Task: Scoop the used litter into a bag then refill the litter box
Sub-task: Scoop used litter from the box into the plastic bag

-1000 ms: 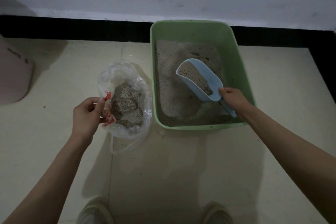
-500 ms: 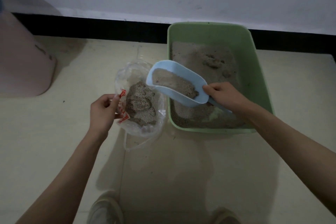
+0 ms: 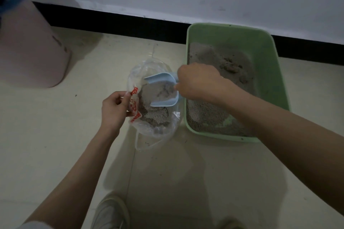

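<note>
A green litter box (image 3: 279, 72) stands on the floor by the wall, with grey litter (image 3: 208, 117) and a few clumps inside. Left of it sits a clear plastic bag (image 3: 141, 72) with red print, partly filled with litter. My left hand (image 3: 113, 107) pinches the bag's left rim and holds it open. My right hand (image 3: 197, 80) grips the handle of a light blue scoop (image 3: 163, 102). The scoop is tipped mouth-down inside the bag's opening, and litter slides out of it.
A pink container (image 3: 31, 52) with a blue top stands at the far left near the black skirting (image 3: 119, 24). My shoes (image 3: 109, 212) show at the bottom edge on the pale tiled floor.
My right hand carried the loaded scoop left from over the litter box into the bag and tipped it. My left hand kept its hold on the bag's rim.
</note>
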{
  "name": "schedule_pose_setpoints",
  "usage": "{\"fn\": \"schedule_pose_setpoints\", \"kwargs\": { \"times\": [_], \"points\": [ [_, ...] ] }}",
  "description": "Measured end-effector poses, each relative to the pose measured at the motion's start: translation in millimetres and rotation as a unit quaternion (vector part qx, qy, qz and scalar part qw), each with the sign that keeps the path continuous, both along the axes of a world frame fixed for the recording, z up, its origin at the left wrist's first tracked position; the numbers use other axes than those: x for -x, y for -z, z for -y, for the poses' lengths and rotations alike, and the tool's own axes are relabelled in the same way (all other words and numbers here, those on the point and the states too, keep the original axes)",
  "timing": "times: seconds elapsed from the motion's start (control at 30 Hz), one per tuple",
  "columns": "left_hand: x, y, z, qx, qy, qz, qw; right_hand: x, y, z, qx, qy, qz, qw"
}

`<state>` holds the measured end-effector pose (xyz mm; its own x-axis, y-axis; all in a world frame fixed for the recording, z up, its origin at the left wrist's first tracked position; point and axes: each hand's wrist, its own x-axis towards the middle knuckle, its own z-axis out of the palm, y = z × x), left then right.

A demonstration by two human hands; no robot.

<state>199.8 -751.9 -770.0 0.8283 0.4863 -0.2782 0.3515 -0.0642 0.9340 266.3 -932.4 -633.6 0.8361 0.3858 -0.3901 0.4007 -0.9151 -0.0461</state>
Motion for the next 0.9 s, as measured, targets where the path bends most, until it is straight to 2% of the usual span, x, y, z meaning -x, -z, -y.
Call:
{"fn": "schedule_pose_setpoints", "kwargs": {
  "times": [0.13,0.27,0.37,0.43,0.53,0.67,0.77,0.83,0.9],
  "points": [
    [2.7,4.1,-2.6,0.005,-0.003,-0.008,1.000,0.1,-10.6,1.4,0.025,-0.017,0.067,0.997],
    [4.0,6.4,-3.7,-0.004,-0.004,-0.016,1.000,-1.5,-12.6,7.5,0.019,-0.019,0.093,0.995],
    [4.3,6.7,-4.3,-0.020,0.005,-0.019,1.000,-1.2,-8.2,24.7,-0.046,0.021,0.066,0.997],
    [5.7,6.3,-5.0,-0.042,0.024,-0.019,0.999,-1.5,-4.7,44.1,-0.124,0.077,0.016,0.989],
    [7.9,4.0,-3.7,-0.072,0.061,-0.018,0.995,-1.7,2.5,82.8,-0.228,0.198,-0.055,0.952],
    [8.8,1.9,0.6,-0.070,0.070,-0.016,0.995,5.8,20.7,141.1,-0.285,0.390,-0.023,0.875],
    [8.8,2.1,4.2,-0.065,0.069,-0.020,0.995,22.2,33.4,178.5,-0.251,0.482,-0.008,0.840],
    [9.4,3.6,7.4,-0.061,0.069,-0.022,0.996,33.1,42.3,195.1,-0.223,0.527,-0.029,0.820],
    [9.6,4.6,10.4,-0.058,0.075,-0.023,0.995,41.7,52.4,202.6,-0.240,0.572,-0.056,0.782]
  ]
}}
